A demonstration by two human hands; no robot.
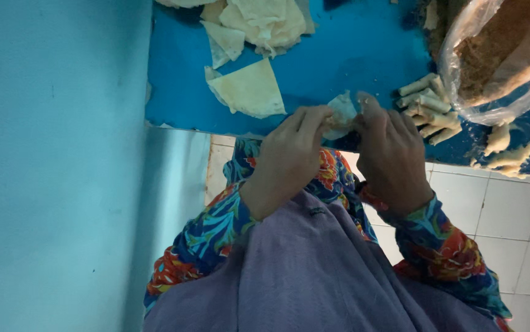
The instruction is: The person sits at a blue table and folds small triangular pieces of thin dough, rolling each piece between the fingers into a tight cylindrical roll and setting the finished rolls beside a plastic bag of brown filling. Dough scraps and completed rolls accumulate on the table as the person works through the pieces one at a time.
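A small pale wrapper (342, 115) is held between both hands at the near edge of the blue worktop (351, 55). The left hand (289, 154) is closed on the wrapper's left side, its fingertips (320, 114) pinched onto the sheet; the right hand (391, 147) is closed on the right side, with its fingers pressed against the wrapper's upper edge. Each grip is narrow and tight on the wrapper, so that only a crumpled part of the sheet is seen above the knuckles.

On the worktop just left of the hands, a triangular pastry sheet (249, 91) is laid flat. Farther back, a loose pile of similar sheets (259, 24) is seen. To the right of the hands, a cluster of finished rolls (430, 107) is lined up, with more rolls (505, 150) beyond. Above them, a clear plastic bag (505, 55) with brown crumbly filling is set. A white tiled floor (498, 209) is visible below the worktop, and a blue wall (55, 166) is on the left.
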